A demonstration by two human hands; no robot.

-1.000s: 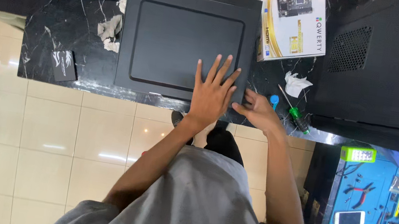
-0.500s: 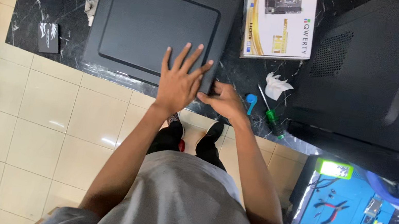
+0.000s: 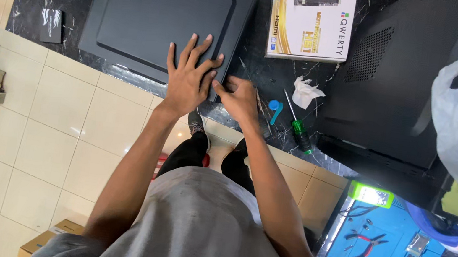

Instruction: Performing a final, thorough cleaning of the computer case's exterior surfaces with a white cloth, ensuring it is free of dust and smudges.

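Your left hand [image 3: 190,75] lies flat and open, fingers spread, on the near right corner of the black computer side panel [image 3: 164,15], which rests on the dark marble counter [image 3: 31,5] with its near edge close to the counter's lip. Your right hand [image 3: 240,97] is curled at that same corner, fingertips pinching toward the panel's edge; whether it grips anything small there, you cannot tell from this view. Keep the flat palm pressing straight down so the panel does not slide on the stone, and let the right fingers work only at the edge. The green-handled screwdriver [image 3: 299,131] and a small blue tool [image 3: 275,109] lie just right of your right hand, beside a crumpled tissue [image 3: 307,92] and a motherboard box [image 3: 311,18].
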